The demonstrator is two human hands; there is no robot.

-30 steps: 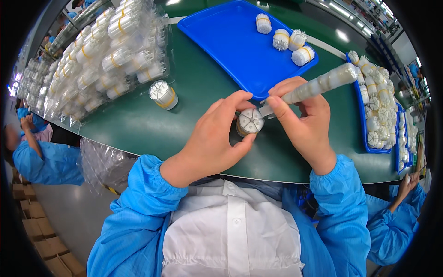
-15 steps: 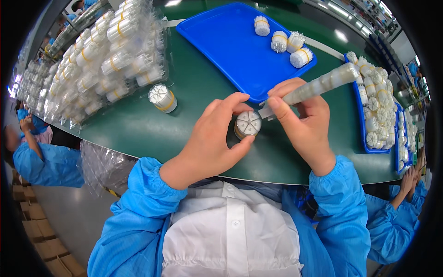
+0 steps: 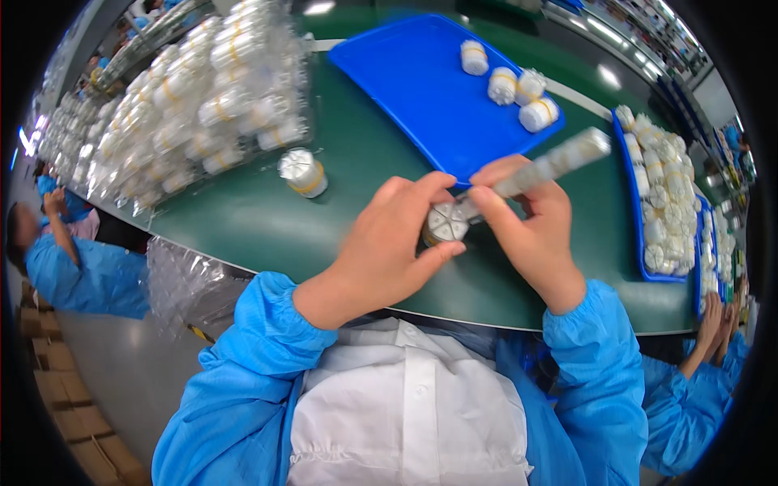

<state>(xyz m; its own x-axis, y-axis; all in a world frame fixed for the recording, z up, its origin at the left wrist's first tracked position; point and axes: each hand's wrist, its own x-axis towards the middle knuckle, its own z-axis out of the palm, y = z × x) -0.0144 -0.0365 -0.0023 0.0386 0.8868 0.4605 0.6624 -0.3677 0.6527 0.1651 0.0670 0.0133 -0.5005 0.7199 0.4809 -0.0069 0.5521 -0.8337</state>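
Observation:
My left hand [image 3: 379, 241] is curled around a round bundle of white wedge-shaped parts [image 3: 447, 220] standing on the green table, thumb and fingers on its sides. Its segmented top faces up. Between the thumb and fingers of my right hand [image 3: 535, 236] is a long translucent stick-like tool [image 3: 567, 156], slanting up to the right. The tool's lower tip is blurred and lies at the right edge of the bundle's top; whether it touches cannot be made out. Another white bundle with a yellow band [image 3: 302, 172] stands apart on the left.
A blue tray [image 3: 421, 93] ahead holds several banded bundles at its right end. Many bundles in clear plastic packs [image 3: 194, 113] are piled at the left. A full blue bin [image 3: 653, 274] stands at the right. Co-workers in blue sleeves [image 3: 85, 275] sit on both sides.
The right hand has brought the tool's tip closer, onto the edge of the bundle's top. The whole view has shifted slightly; the left hand keeps its hold.

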